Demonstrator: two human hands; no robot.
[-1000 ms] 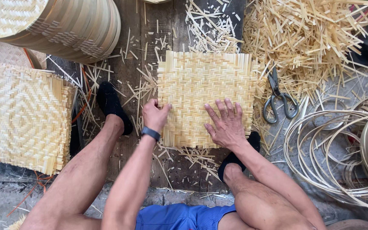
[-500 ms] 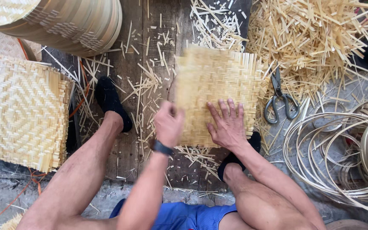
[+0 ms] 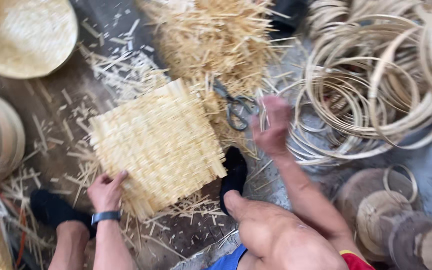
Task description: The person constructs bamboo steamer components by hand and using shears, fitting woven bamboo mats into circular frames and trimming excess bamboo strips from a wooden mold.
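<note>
Head view: the left hand is pinching the near edge of the woven bamboo mat, already woven, edges untrimmed, lying on the floor between the feet. The right hand, blurred, fingers loosely spread and empty, is reaching beside the scissors toward the rattan hoops.

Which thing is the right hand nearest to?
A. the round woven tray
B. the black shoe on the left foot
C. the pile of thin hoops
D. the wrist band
C: the right hand is raised at the edge of the pile of thin hoops, just beside the scissors.
</note>
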